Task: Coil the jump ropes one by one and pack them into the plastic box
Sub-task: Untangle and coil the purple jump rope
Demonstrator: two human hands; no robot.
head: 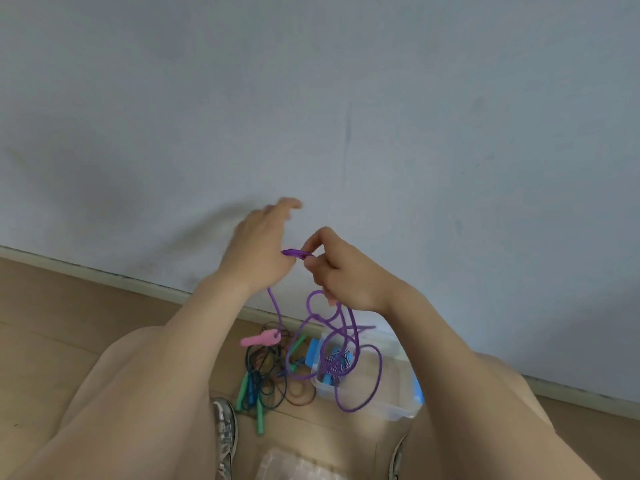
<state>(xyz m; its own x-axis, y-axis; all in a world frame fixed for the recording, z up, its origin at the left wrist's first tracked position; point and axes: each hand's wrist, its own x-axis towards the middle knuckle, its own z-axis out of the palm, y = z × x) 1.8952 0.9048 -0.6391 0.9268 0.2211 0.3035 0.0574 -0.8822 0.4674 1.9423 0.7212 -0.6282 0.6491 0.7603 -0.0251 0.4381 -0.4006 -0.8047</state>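
A matte pale blue-grey wall [311, 98] meets a wood-grain floor [52, 323] at a light skirting strip. The left hand [259, 251] is raised with fingers spread flat, a thin purple jump rope [346, 327] running round its thumb side. The right hand [332, 271], just beside it, pinches the same cord between curled fingers. Below both hands the rope hangs in loose round loops over a clear plastic box [388, 407] with blue latches, which holds a braided black-and-white rope [334, 363]. Below the left hand lies a tangle of dark thin ropes [266, 375] with green handles and one pink handle [259, 338].
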